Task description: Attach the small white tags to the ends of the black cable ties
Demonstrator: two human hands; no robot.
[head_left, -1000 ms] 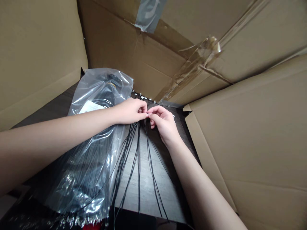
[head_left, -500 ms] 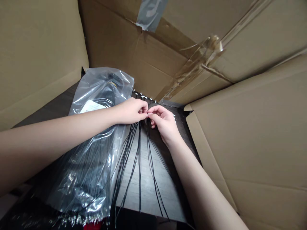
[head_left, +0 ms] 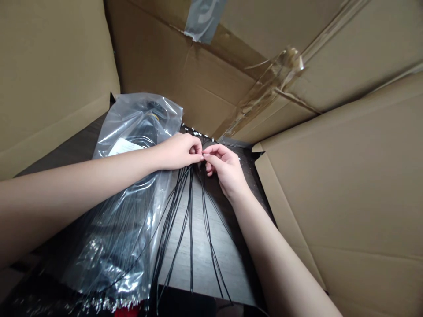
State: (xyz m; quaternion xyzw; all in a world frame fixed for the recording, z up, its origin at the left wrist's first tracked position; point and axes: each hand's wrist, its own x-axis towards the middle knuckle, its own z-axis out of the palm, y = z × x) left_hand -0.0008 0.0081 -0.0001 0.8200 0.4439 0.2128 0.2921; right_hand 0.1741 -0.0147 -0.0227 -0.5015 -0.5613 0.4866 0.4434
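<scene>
My left hand and my right hand meet fingertip to fingertip above the dark table. Each is closed in a pinch, and whatever sits between the fingertips is too small and too hidden to name. Thin black wires run from beneath the hands toward the table's near edge, spread in loose bunches. Just beyond the hands lies a row of small white connectors at the far ends of the wires. My left forearm crosses over a clear plastic bag full of black wires, their metal tips bunched at its near end.
Cardboard walls surround the table: a left panel, a back panel with brown tape and a right panel. A white label shows on the bag. Something red peeks out below the table edge.
The whole view has shifted very slightly. Both hands keep the same pinch at the same spot, and the wires and bag lie as before.
</scene>
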